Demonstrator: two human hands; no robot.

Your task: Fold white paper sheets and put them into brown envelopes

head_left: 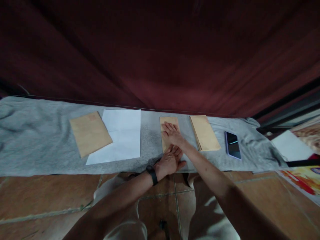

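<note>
We saw a dim, warm-toned scene, brightest on the white paper sheet (122, 135) and grey cloth strip (37, 140). The dark red curtain (160, 50) far behind was murky and soft. Edges bowed with wide-angle distortion.

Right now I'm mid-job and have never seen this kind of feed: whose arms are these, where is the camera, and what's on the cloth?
There is no machine here. The one picture comes from a camera on a person's head, looking forward and down, so the two bare arms are their own. The left hand, with a black wristband, and the right hand both press flat on a brown envelope; neither grips anything. On the grey cloth, further left, lie another envelope and white paper. To the right sit an envelope stack and a phone. A dark red curtain hangs behind.
</note>
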